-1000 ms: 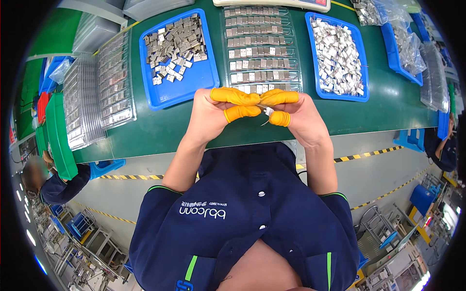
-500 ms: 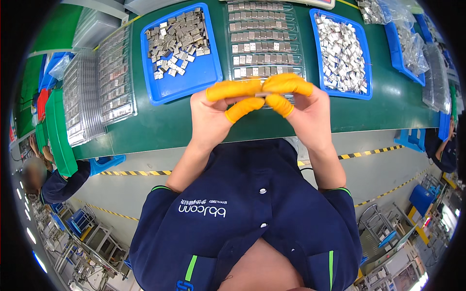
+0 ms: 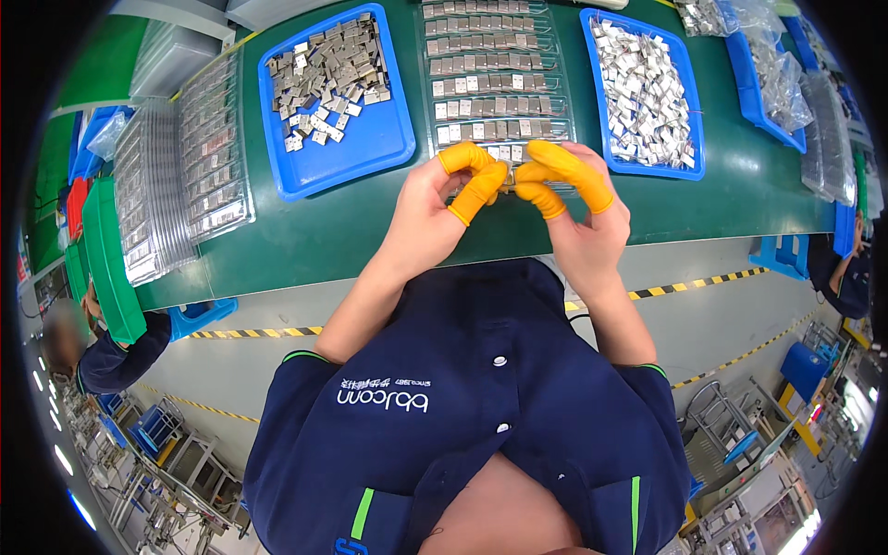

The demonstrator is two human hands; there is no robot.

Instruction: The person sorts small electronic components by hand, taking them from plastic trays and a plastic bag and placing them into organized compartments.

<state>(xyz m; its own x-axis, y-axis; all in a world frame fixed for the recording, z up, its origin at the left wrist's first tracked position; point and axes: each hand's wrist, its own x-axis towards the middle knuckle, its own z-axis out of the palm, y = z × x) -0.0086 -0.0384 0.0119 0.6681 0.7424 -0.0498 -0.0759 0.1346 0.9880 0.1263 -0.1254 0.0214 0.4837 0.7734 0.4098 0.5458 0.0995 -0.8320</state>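
Lining the worktop's [image 3: 324, 242] left edge: stacked clear trays [image 3: 148, 194]. Left of centre, toward the far edge: 1 blue tray of metal connectors [image 3: 356, 157]. Left hand [image 3: 444, 199]: yellow-covered fingertips pinch 1 small part [image 3: 510, 175], mostly hidden, by the near edge of 1 clear tray of connector rows [image 3: 429, 111]. Right hand [image 3: 581, 208]: yellow-covered fingertips close on the same part. Rightmost: 1 blue tray of white connectors [image 3: 647, 170].

A green-trimmed navy short-sleeved shirt [image 3: 453, 342] is worn, with yellow covers [image 3: 479, 194] over the fingers [image 3: 575, 172].

Wide fisheye view downward from head-height
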